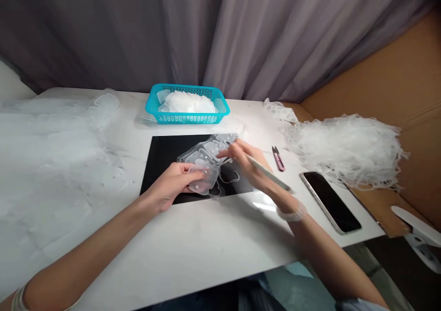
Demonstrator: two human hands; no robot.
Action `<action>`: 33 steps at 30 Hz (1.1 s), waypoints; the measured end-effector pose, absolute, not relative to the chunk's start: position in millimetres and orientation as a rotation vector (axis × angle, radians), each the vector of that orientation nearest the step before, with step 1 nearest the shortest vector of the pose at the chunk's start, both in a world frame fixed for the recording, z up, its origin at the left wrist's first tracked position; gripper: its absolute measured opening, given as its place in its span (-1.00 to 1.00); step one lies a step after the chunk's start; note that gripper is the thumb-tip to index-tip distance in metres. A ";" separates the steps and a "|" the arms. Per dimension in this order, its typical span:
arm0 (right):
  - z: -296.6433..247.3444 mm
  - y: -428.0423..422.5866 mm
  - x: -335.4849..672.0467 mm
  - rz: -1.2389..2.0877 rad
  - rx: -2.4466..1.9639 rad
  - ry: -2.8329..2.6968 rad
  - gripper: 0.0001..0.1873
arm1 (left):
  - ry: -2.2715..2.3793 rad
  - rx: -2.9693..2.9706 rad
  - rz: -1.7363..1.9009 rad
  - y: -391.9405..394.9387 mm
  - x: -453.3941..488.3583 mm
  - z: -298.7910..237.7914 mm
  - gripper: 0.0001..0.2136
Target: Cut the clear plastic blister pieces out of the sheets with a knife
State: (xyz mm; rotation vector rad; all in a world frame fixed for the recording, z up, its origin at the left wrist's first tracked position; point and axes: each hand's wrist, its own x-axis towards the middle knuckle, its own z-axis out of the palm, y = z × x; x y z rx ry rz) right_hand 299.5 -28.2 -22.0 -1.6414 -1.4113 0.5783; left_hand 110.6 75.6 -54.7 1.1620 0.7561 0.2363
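My left hand (177, 181) pinches the near edge of a sheer, translucent fabric strip (200, 155) with white dots and scalloped edges. The strip stretches over a black mat (165, 150). Above its right end is my right hand (248, 161), somewhat blurred, with its fingers closed round a slim white pen-shaped tool (270, 174). The tool's back end points toward my right wrist; its tip is hidden or too blurred to make out. Thin curled offcuts (230, 178) lie on the mat between my hands.
A blue basket (189, 118) holding white fabric pieces stands at the back. Sheer white fabric (51, 155) covers the table's left side. To the right are pink thread snips (278, 159), a phone (330, 203) and a heap of white fabric scraps (347, 148). A grey curtain (193, 31) hangs behind.
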 end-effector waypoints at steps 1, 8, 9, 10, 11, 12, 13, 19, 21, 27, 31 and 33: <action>-27.3 -21.4 304.2 0.657 -1.592 -1.462 -0.71 | 0.770 1.198 0.254 74.6 110.1 -54.0 -0.71; -56.3 -5.1 313.6 0.786 -1.429 -1.649 -0.68 | 0.814 1.377 0.346 71.9 107.5 -50.7 -0.68; -59.2 -6.0 317.5 0.743 -1.438 -1.637 -0.69 | 0.832 1.379 0.379 72.5 105.5 -50.9 -0.67; -61.8 -7.1 322.8 0.698 -1.447 -1.609 -0.69 | 0.848 1.370 0.420 73.6 103.0 -51.0 -0.67; -63.6 -8.4 329.1 0.651 -1.456 -1.572 -0.69 | 0.864 1.350 0.467 75.3 100.0 -51.0 -0.67; -64.7 -10.0 335.6 0.613 -1.466 -1.535 -0.68 | 0.877 1.322 0.512 77.3 96.8 -50.9 -0.67; -64.7 -11.6 341.6 0.593 -1.478 -1.506 -0.67 | 0.885 1.286 0.551 79.6 93.6 -50.5 -0.67; -46.4 -20.2 330.3 0.550 -1.513 -1.400 -0.65 | 0.762 1.089 0.513 85.0 86.3 -46.3 -0.73; -39.1 -22.0 310.3 0.613 -1.466 -1.299 -0.63 | 0.715 1.063 0.495 82.8 87.9 -44.9 -0.76; -36.7 -24.3 272.5 0.937 -1.245 -1.055 -0.53 | 0.624 1.014 0.410 77.6 90.8 -43.9 -0.78; -46.2 -23.5 275.7 0.982 -1.143 -0.889 -0.54 | 0.611 0.928 0.389 78.3 90.5 -44.4 -0.80; -50.8 -22.9 279.2 1.004 -1.120 -0.841 -0.53 | 0.626 0.883 0.381 78.7 90.5 -44.3 -0.80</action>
